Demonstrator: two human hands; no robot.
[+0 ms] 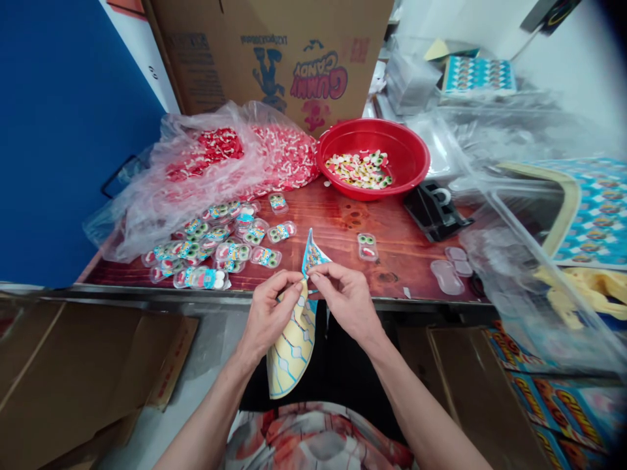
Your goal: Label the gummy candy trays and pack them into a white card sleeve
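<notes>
Best done slowly, by the look of it. Hold the yellow backing sheet [291, 352] firm in the left hand [271, 312], closed with thumb against fingertips on the sheet's upper edge, the rest hanging down over the lap just below the near edge of the tabletop [343, 222]. Pull with the right hand [345, 300], likewise closed, thumb and forefinger pinched on the lower corner of the blue label [312, 256] curling up above both hands. Peel at a low angle and away from the left thumb, probably the surest way to avoid tearing or creasing the thin print. Grip only the very corner, sparing the sticky side from fingerprints. Mind the label folding back onto itself, a likely trouble given its curl. Leave undisturbed the heap of small labelled packs [215, 251] to the left on the tabletop, the single clear pack [367, 247] just beyond the hands, and the red bowl [416, 153] of candies farther back.
</notes>
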